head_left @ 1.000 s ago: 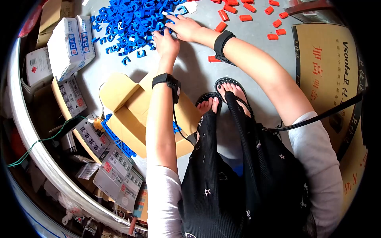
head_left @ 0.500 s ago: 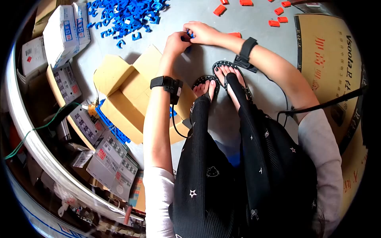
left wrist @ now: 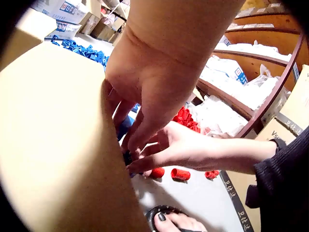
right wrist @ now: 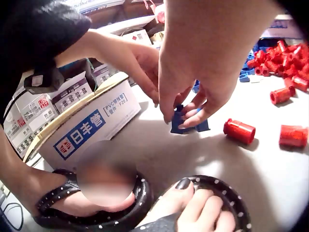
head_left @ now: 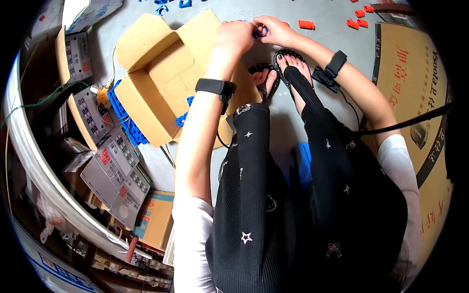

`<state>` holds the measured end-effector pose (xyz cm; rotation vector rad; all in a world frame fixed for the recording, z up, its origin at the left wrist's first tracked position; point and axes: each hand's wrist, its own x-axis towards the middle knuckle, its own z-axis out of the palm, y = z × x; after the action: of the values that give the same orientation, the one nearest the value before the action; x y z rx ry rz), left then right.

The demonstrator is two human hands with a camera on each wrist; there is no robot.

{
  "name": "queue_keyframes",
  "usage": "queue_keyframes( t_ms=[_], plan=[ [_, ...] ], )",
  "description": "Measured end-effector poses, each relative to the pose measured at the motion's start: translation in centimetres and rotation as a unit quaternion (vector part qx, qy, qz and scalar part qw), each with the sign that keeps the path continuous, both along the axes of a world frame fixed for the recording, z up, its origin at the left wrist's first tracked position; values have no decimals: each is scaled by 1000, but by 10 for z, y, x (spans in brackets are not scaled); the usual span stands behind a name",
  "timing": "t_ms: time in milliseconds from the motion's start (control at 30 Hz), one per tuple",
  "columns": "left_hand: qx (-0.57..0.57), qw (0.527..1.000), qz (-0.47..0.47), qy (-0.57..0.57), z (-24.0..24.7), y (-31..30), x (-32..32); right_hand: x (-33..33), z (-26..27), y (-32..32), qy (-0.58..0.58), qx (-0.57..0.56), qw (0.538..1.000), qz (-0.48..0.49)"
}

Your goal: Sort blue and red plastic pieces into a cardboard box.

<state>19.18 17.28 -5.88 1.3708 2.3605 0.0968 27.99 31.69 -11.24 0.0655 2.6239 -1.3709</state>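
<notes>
Open cardboard box (head_left: pixel 161 78) on the left. Your left hand (head_left: pixel 237 36) is over its right flap with the fingers curled; can't tell if it grips anything. Your right hand (right wrist: pixel 203 63) pinches the blue clips (right wrist: pixel 177 126) just past the flap. Red caps (right wrist: pixel 239 131) lie on the floor to the right.

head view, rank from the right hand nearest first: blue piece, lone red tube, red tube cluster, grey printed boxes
1. blue piece: pinched by the right hand itself.
2. lone red tube: on the floor just right of it.
3. red tube cluster: farther right, near the top edge.
4. grey printed boxes: far lower left, past the cardboard box.
</notes>
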Motion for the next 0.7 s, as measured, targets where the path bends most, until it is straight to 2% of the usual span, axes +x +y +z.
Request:
queue_keyframes(
  t_ms=[67,133,167,200,233,267,300,333,367,433,533,567,633,700],
  plan=[
    [-3,1000,-11,14,4,-1,6,11,-3,0,54,9,998,-34],
    [54,998,29,22,10,-4,10,14,-18,4,50,-82,994,-50],
    [97,994,31,47,-7,-4,11,18,-16,3,34,-108,990,-83],
    [99,993,51,24,-9,-5,16,23,-17,4,60,-57,994,-68],
    [85,989,114,-50,-11,-1,21,25,-15,8,9,-52,996,-72],
    [216,960,165,-63,-39,1,29,28,-7,5,2,-99,992,-77],
    [178,952,205,-138,-21,0,30,31,-42,21,37,-129,989,-61],
    [215,939,227,-144,-25,-1,33,35,-39,24,24,-205,977,-61],
    [236,924,244,-176,-34,1,32,37,-50,33,43,-199,978,-50],
    [251,913,243,-212,-34,-3,32,36,-32,36,-27,-222,972,-65],
    [321,892,240,-210,-38,-5,29,31,-19,35,-30,-241,968,-58],
    [324,891,242,-207,-30,-7,29,29,-9,29,2,-248,967,-53],
    [385,831,289,-279,-19,-13,27,25,12,19,16,-256,965,-59],
    [414,815,296,-276,-12,-14,27,22,18,16,37,-275,958,-68]
  ],
)
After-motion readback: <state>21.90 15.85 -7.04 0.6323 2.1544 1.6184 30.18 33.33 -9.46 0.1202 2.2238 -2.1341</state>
